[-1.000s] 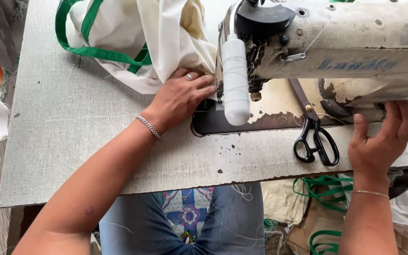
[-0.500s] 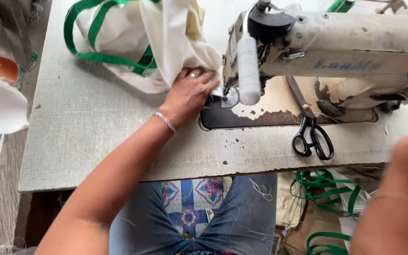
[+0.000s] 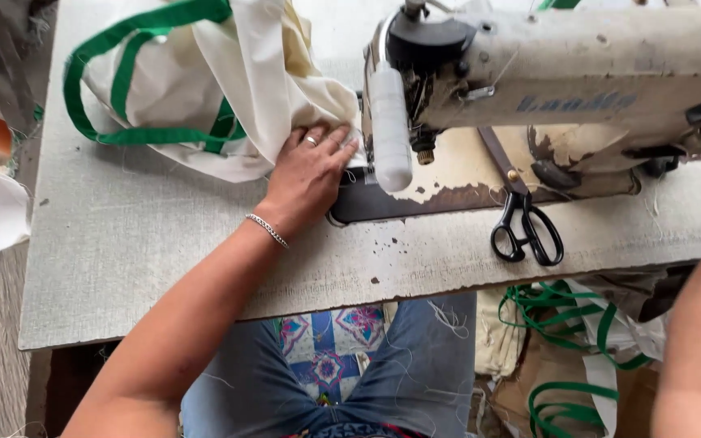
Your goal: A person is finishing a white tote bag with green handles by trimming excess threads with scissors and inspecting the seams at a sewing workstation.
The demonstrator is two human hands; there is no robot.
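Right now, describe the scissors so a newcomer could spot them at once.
Find the sewing machine on the grey table. Below its arm, near the table's front edge, lie the scissors: black-handled, flat, the only dark loops on bare tabletop.

Cream cloth (image 3: 204, 89) with green straps (image 3: 135, 134) under the pressing left hand (image 3: 310, 174). Beside it, off-white sewing machine (image 3: 578, 73), paint flaked to brown. Farther off, black scissors (image 3: 527, 231) on grey tabletop (image 3: 139, 243).

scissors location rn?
Head view, right of centre: the black scissors lie flat on the table just in front of the sewing machine, untouched by either hand.
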